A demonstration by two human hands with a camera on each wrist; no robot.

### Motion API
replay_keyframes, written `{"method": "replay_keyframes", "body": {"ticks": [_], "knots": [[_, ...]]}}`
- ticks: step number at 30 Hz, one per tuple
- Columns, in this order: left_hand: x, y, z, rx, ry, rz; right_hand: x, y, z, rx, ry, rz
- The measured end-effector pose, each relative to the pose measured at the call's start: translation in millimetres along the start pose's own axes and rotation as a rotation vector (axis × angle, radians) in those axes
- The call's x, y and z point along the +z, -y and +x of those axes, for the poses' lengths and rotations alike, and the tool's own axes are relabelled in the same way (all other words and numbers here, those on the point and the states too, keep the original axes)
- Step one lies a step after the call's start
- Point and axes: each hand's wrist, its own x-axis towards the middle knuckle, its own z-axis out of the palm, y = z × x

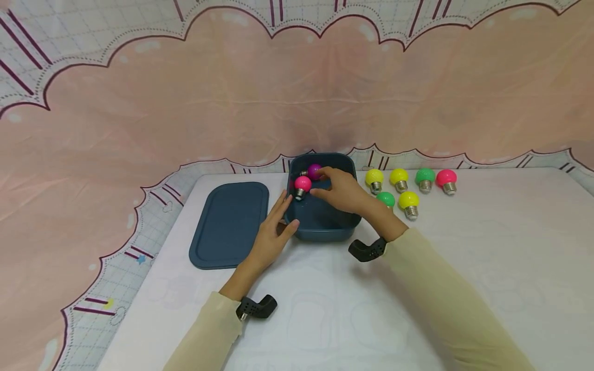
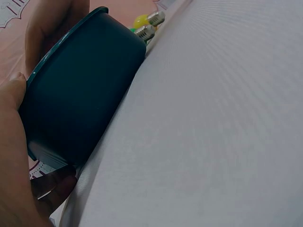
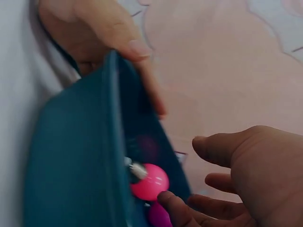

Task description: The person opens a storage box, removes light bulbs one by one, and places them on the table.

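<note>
A dark blue box [image 1: 325, 226] stands on the white table, with a pink bulb [image 1: 302, 183] and a purple bulb [image 1: 314, 171] lying in its far left corner. My right hand [image 1: 336, 191] hovers inside the box with loose fingers. One fingertip [image 3: 166, 199] sits just beside the pink bulb [image 3: 149, 182], and the hand holds nothing. My left hand [image 1: 274, 232] holds the box's front left corner [image 2: 71, 104], its thumb [image 2: 14, 87] at the rim and its fingers along the left wall.
The box's flat lid [image 1: 229, 224] lies to the left. Right of the box stand several loose bulbs: yellow [image 1: 374, 178], yellow [image 1: 398, 176], green [image 1: 424, 176], pink [image 1: 446, 178], then green [image 1: 385, 198] and yellow [image 1: 408, 200] nearer. A pink patterned backdrop hangs behind.
</note>
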Motion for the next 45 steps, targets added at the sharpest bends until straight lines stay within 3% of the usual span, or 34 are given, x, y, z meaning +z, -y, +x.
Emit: {"method": "replay_keyframes", "body": {"ticks": [17, 26, 35, 45], "knots": [[1.9, 0.1, 2.3, 0.023, 0.007, -0.022, 35, 3, 41, -0.001, 0.084, -0.059], [1.4, -0.4, 1.4, 0.023, 0.006, -0.029, 43, -7, 45, -0.005, 0.087, -0.094], [-0.6, 1.2, 0.5, 0.013, 0.005, -0.034, 41, -11, 45, -0.014, 0.156, -0.080], [-0.4, 1.5, 1.0, 0.016, -0.001, -0.019, 40, -14, 42, 0.068, 0.168, -0.033]]}}
